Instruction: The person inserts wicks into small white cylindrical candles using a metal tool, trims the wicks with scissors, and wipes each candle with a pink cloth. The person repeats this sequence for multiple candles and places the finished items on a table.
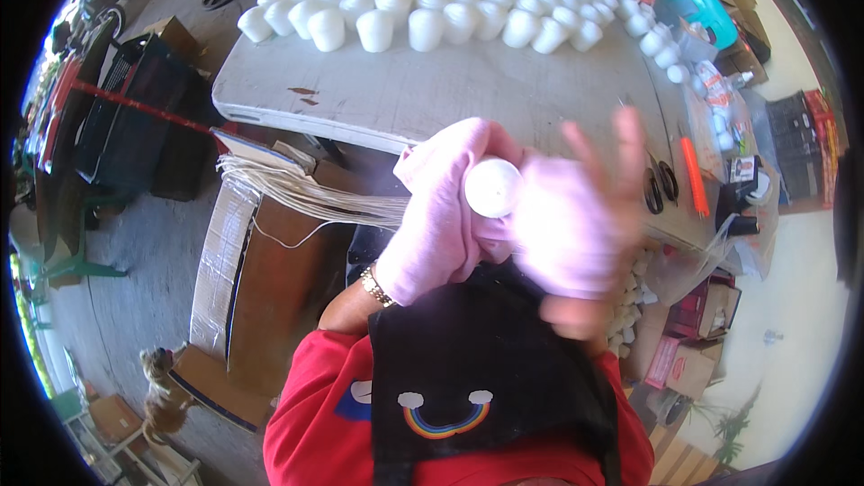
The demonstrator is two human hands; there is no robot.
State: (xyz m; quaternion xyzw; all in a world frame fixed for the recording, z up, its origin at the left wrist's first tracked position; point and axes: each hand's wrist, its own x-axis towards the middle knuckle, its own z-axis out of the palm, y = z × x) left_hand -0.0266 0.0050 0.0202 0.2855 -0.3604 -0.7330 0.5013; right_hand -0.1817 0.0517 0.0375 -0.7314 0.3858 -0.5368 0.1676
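A white round candle (492, 188) shows end-on in front of my chest, a small dark spot at its middle. My left hand (450, 207) is wrapped in pink cloth and closed around it. The cloth hides most of those fingers. Close on the right side of the candle is my right hand (576, 225), smeared by motion. Pink cloth covers its palm, while bare fingers and a thumb stretch out apart. Many similar white candles (375, 31) stand in rows on the grey table (360, 94) beyond my hands.
Below the table's left edge, long pale cords (315, 198) lie over a cardboard box (279, 279). Scissors (661, 184) and an orange tool (693, 175) lie at the table's right. A teal basket (702, 13) stands at far right. A dog (164, 396) is at lower left.
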